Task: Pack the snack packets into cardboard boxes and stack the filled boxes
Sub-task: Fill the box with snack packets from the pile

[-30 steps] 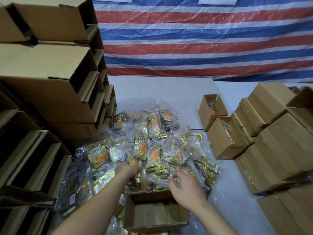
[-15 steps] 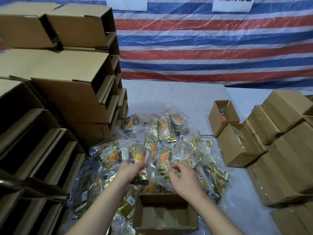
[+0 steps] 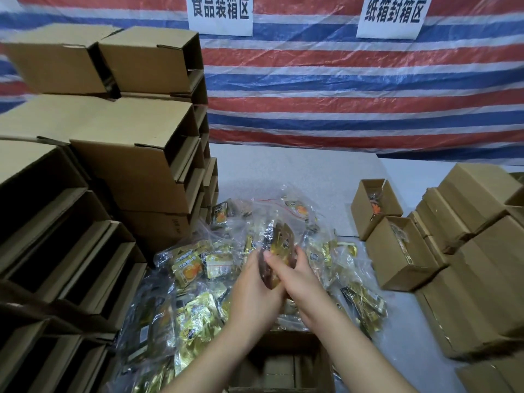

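A gold snack packet (image 3: pixel 279 251) is held upright between both hands above the pile of bagged packets (image 3: pixel 198 279) at the centre of the table (image 3: pixel 283 165). The left hand (image 3: pixel 252 287) is curled round the packet's left edge, its thumb laid across the front; the right hand (image 3: pixel 300 279) is wrapped round the right edge, fingers closed on the wrapper. The packet stands out at 12 o'clock from the joined hands. An open cardboard box (image 3: pixel 279 364) sits at 6 o'clock, directly below the wrists. Stacked empty boxes (image 3: pixel 127 154) are seen at 9 to 10 o'clock, and two open boxes with packets inside (image 3: pixel 397 236) at 3 o'clock, just beside closed boxes (image 3: pixel 482 265).
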`<state>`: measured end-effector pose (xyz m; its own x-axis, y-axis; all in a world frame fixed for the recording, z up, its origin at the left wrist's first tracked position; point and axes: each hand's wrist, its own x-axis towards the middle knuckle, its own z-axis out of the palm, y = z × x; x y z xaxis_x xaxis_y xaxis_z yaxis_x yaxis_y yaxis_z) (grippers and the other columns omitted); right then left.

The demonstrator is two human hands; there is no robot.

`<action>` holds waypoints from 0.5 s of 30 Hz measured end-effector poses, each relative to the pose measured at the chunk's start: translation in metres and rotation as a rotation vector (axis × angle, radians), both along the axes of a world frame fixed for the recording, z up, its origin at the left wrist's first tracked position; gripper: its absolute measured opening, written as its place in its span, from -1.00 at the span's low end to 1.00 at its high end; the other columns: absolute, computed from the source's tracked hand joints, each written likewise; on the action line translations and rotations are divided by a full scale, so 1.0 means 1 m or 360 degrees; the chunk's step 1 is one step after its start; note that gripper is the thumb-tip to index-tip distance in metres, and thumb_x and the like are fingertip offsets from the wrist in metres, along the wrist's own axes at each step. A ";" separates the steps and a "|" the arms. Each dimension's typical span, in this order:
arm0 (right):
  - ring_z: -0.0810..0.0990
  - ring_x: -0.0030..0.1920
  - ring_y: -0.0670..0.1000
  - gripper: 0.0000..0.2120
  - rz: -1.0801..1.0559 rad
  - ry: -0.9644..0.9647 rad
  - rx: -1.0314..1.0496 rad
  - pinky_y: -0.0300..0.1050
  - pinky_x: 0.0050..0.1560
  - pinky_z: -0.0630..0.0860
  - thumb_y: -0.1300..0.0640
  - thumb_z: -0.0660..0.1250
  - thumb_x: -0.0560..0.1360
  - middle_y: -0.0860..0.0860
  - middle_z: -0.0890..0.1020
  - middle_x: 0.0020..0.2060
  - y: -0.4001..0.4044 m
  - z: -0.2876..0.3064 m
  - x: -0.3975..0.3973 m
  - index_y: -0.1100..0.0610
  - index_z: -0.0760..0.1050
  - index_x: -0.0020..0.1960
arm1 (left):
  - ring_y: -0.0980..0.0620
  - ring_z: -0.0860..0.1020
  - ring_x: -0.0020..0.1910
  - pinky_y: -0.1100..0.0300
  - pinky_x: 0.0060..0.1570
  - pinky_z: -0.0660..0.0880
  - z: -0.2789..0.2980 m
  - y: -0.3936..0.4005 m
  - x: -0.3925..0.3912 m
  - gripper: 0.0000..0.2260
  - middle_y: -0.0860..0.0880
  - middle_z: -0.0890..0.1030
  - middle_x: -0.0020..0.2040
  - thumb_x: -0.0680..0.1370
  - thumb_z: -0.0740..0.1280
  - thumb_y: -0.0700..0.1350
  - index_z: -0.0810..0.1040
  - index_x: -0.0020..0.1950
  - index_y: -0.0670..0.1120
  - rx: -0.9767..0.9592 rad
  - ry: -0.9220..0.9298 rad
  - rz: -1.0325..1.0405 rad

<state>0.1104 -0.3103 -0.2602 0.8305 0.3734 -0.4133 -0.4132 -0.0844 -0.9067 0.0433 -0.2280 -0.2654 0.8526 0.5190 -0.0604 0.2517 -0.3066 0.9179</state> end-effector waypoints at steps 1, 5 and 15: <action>0.70 -0.03 -0.14 -0.44 -0.0038 -0.0009 0.0041 -0.25 -0.11 0.55 -0.06 0.57 0.39 -0.10 0.71 0.01 -0.002 -0.002 0.000 -0.08 0.40 0.29 | 0.21 0.61 -0.01 0.09 -0.01 0.59 0.002 -0.003 0.000 -0.62 0.17 0.62 0.02 0.41 0.42 0.05 0.45 0.19 0.11 0.0053 -0.0044 -0.0027; 0.72 0.00 0.03 -0.32 -0.0195 -0.0008 0.0281 -0.08 -0.02 0.60 0.11 0.64 0.31 0.03 0.73 -0.02 -0.009 -0.010 0.002 0.04 0.39 0.33 | 0.23 0.59 0.06 0.11 0.03 0.57 0.005 -0.013 -0.001 -0.61 0.21 0.59 0.10 0.44 0.39 0.03 0.42 0.24 0.21 0.0187 -0.0184 -0.0226; 0.72 -0.08 0.16 -0.63 -0.0105 0.0356 0.0748 0.03 -0.18 0.66 -0.05 0.45 0.38 0.23 0.70 0.02 -0.073 -0.008 0.022 0.21 0.70 0.03 | 0.45 0.46 0.16 0.57 0.04 0.36 -0.001 0.021 -0.010 -0.64 0.32 0.53 0.19 0.55 0.29 0.21 0.37 0.33 0.28 0.0100 -0.0050 -0.0466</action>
